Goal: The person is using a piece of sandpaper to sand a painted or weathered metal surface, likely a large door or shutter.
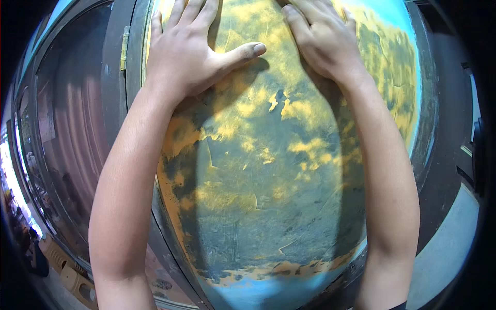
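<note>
A panel with patchy grey-green and yellow paint fills the middle of the view. Sky-blue paint shows along its bottom, and the surface has chips and cracks. My left hand is spread against the upper left of the panel, its thumb pointing right and no object visible in it. At the upper right, my right hand lies over the panel with its fingers pointing up. The top edge of the view cuts off the fingertips of both hands. Whether anything is under my right palm is hidden.
A brass-coloured hinge sits on the dark frame left of the panel. Farther left is a dark glazed panel with curtain-like folds. Tan plastic chairs and a person appear at the lower left.
</note>
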Motion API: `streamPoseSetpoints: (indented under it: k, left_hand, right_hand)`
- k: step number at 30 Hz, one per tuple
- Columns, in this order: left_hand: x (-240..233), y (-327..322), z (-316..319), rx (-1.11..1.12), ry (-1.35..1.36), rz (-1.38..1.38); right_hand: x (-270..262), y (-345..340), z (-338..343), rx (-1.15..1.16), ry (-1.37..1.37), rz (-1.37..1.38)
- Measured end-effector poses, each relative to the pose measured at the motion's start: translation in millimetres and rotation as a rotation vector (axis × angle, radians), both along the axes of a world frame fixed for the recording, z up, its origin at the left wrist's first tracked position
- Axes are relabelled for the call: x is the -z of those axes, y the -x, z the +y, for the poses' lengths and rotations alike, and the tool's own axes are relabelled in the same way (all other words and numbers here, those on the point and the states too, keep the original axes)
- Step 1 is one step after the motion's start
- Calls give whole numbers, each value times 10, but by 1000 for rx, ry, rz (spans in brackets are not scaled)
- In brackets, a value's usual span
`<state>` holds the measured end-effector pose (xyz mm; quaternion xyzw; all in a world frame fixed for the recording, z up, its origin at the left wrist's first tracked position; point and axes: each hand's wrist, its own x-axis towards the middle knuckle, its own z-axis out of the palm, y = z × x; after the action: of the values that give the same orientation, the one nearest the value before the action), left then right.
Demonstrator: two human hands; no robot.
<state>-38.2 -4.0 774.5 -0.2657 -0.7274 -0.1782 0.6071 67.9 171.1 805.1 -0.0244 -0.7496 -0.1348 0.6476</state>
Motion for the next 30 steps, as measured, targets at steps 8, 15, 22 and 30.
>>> streamPoseSetpoints:
  k: [8,15,22,30]
  left_hand:
    - [-18,51,49,98,34,40]
    - [-223,-54,250,22,71,73]
    - [-376,-167,531,-20,65,74]
    - [-448,-310,871,-6,5,73]
  right_hand:
    - [119,17,440,-251,-242,-49]
    - [-45,-202,325,-13,167,132]
    - [-147,-284,524,-76,180,104]
    - [-203,-430,646,-105,75,1]
